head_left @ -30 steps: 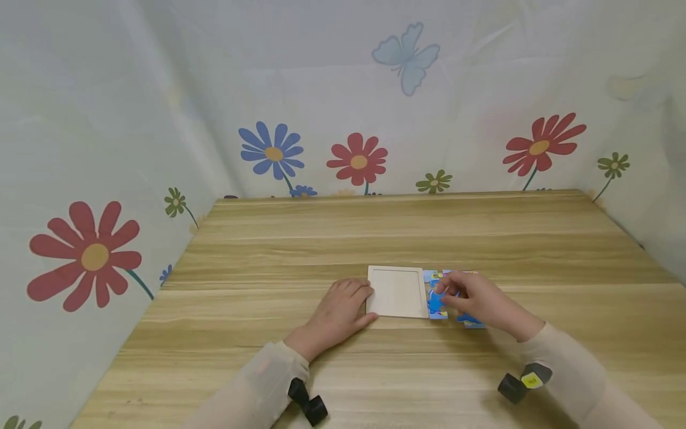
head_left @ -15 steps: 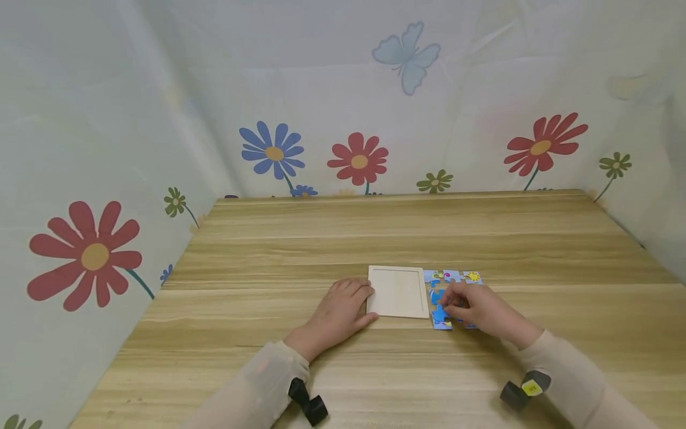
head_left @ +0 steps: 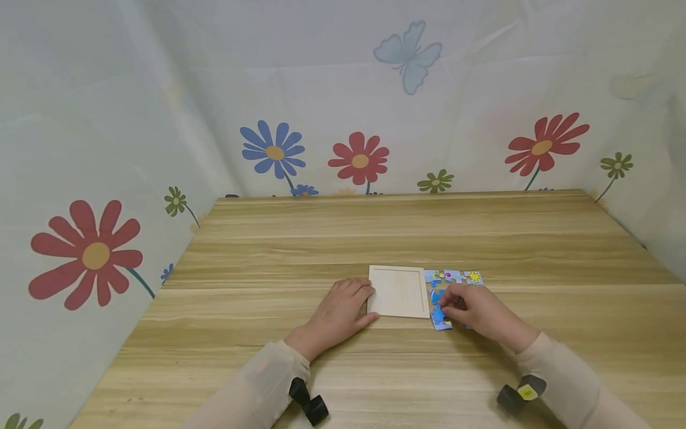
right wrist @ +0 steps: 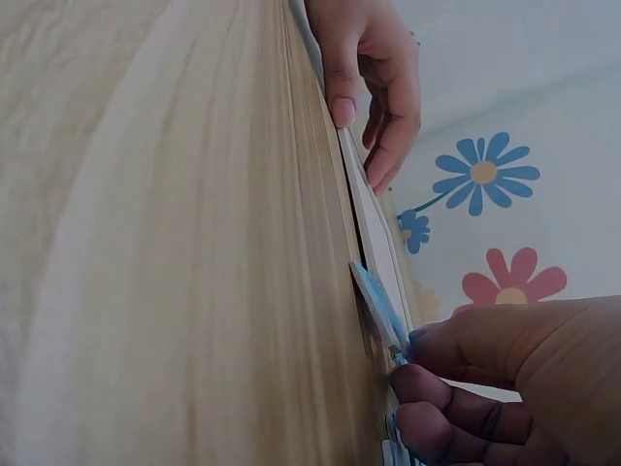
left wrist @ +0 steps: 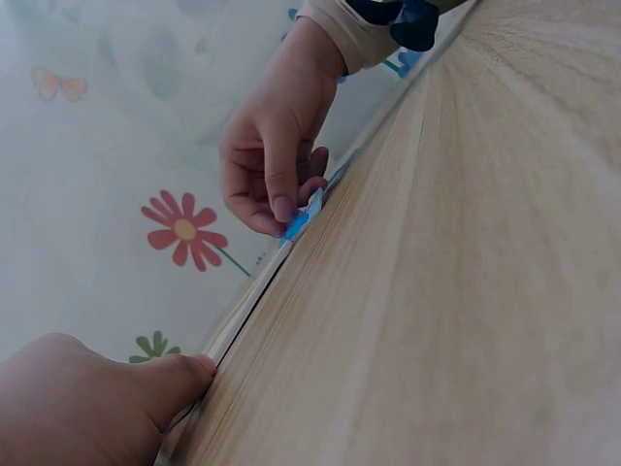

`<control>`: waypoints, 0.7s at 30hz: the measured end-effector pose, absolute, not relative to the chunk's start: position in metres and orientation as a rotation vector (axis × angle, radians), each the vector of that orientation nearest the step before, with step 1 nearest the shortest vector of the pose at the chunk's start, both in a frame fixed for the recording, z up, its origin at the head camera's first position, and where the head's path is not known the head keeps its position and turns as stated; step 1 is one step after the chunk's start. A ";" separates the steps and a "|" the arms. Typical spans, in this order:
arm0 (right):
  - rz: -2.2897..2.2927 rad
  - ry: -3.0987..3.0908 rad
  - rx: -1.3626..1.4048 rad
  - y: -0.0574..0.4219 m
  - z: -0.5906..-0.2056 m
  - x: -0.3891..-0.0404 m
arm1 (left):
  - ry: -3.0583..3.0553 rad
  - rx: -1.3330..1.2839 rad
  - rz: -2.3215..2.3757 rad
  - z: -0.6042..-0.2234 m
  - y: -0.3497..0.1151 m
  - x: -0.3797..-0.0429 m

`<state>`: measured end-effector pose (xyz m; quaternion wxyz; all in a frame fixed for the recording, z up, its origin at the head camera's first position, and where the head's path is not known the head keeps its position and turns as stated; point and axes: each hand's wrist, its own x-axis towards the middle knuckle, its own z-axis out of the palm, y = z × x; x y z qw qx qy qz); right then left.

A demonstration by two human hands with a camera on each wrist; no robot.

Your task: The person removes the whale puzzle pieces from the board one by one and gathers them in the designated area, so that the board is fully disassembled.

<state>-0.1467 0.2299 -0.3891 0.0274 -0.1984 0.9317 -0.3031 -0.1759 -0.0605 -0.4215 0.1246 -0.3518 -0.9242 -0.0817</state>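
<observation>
A square wooden puzzle tray [head_left: 398, 292] with a raised rim lies flat on the table. My left hand [head_left: 339, 311] holds its left side, the thumb at the near corner and bent fingers along the edge. Just right of the tray, my right hand [head_left: 480, 311] pinches a blue jigsaw piece [right wrist: 378, 299] between thumb and fingers. That piece tilts up off the tabletop in the right wrist view. Other jigsaw pieces [head_left: 453, 276] with blue, yellow and pink print lie around and under the right hand, which partly hides them.
The wood-grain table [head_left: 300, 238] extends around the tray and pieces on all sides. Behind it and at its sides hangs a white curtain [head_left: 321, 77] printed with flowers and a butterfly. A black wrist camera [head_left: 308, 405] sits on the left sleeve.
My right hand has shifted slightly down, bringing a blue piece toward the near side of the left column. The top-row pieces have come into view. My left hand and the tray stay put.
</observation>
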 end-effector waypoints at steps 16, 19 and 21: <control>-0.915 2.915 -0.596 0.232 -0.383 -0.155 | -2.701 -1.057 -0.205 -0.424 -0.064 -0.178; -0.939 2.913 -0.587 0.231 -0.380 -0.159 | -2.680 -1.080 -0.164 -0.423 -0.067 -0.179; -0.953 2.910 -0.575 0.230 -0.378 -0.162 | -2.656 -1.100 -0.140 -0.420 -0.068 -0.180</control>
